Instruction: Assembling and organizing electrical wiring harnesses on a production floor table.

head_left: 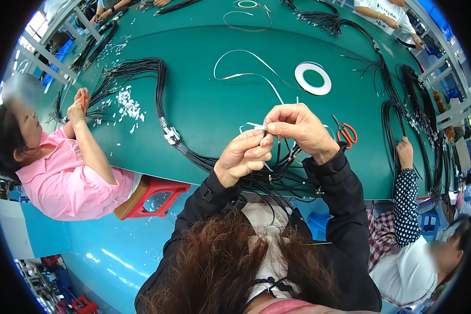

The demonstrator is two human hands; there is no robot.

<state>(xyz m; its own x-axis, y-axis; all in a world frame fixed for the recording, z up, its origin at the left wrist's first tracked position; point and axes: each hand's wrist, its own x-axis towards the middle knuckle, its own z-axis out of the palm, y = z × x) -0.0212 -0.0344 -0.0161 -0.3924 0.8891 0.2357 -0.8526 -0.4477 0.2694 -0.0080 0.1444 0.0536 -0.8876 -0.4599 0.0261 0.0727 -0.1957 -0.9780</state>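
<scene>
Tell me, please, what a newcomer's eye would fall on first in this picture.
Probably the left grip and right grip at the centre, pinching a small piece too tiny to identify. Next comes the black cable bundle curving across the green table from the upper left. The white tape roll beyond the right grip and orange-handled scissors to its right also stand out.
</scene>
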